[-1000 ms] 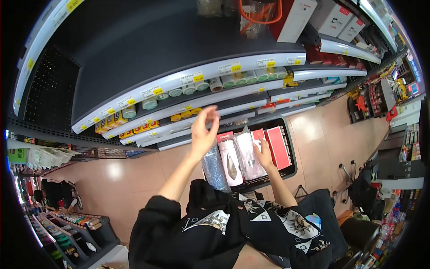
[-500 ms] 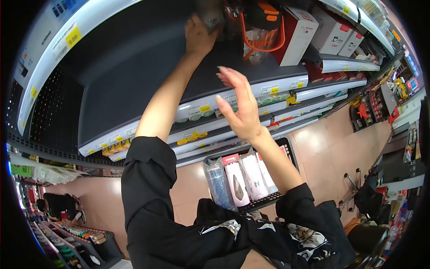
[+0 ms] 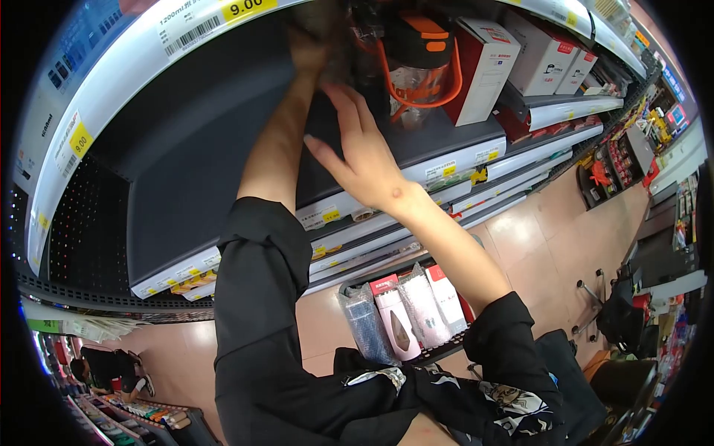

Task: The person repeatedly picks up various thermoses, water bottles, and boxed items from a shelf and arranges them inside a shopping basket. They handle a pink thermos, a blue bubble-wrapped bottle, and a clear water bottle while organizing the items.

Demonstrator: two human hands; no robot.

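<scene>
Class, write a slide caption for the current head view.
Left hand and right hand over a dark shelf near an orange-handled container, a loaded basket below.

Jug (image 3: 418,65) on shelf (image 3: 201,163), just L of box (image 3: 482,74); pkgs (image 3: 428,308) side by side in bskt (image 3: 446,348) in front.

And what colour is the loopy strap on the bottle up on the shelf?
The strap is orange, seen best in the head view.

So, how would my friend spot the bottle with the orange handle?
Find the wide dark shelf across the upper view. On it, just left of the tall red-and-white box, stands a bottle. Unlike that box, it has a see-through body, a black lid and a bright orange loop handle.
</scene>
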